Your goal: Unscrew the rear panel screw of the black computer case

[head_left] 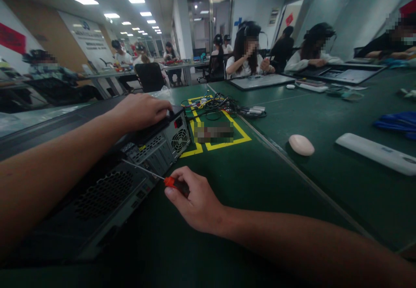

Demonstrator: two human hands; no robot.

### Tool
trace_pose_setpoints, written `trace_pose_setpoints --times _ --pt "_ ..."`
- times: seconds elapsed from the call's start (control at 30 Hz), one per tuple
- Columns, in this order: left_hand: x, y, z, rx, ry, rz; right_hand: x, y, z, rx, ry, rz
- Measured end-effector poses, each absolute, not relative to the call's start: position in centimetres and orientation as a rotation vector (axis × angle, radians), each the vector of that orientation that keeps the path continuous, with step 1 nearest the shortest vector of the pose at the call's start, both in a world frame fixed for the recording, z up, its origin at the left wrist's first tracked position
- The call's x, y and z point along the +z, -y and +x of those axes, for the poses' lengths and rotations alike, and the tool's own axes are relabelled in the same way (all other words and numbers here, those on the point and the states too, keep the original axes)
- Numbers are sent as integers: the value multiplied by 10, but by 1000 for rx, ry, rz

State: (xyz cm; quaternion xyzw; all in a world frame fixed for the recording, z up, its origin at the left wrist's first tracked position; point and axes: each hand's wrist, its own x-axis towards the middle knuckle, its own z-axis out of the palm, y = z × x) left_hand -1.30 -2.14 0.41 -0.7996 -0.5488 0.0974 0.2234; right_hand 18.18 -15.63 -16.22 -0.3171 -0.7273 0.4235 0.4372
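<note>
A dark computer case [107, 192] lies on the green table at the left, its rear side with vents and ports facing right. My left hand [146, 111] rests on the far top edge of the case, fingers bent over a black part there. My right hand [198, 201] is wrapped round the red and black handle of a screwdriver [169, 182]. The screwdriver's long shaft points left across the rear of the case, and its tip is near the slot area below my left forearm.
Beyond the case, a bundle of cables [224, 103] lies by yellow tape markings [229, 144]. To the right are a pale oval object [301, 145], a white bar [377, 151] and blue material [398, 123]. People sit at the far table edge.
</note>
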Motion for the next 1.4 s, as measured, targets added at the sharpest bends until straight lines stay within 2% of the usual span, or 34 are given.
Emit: trace_pose_setpoints --times 0.33,1.4 --pt "3 21 -15 252 1516 -2217 -163 154 182 961 1840 -737" --pt "0 15 -18 267 1501 -2209 -162 155 181 1010 1805 -810"
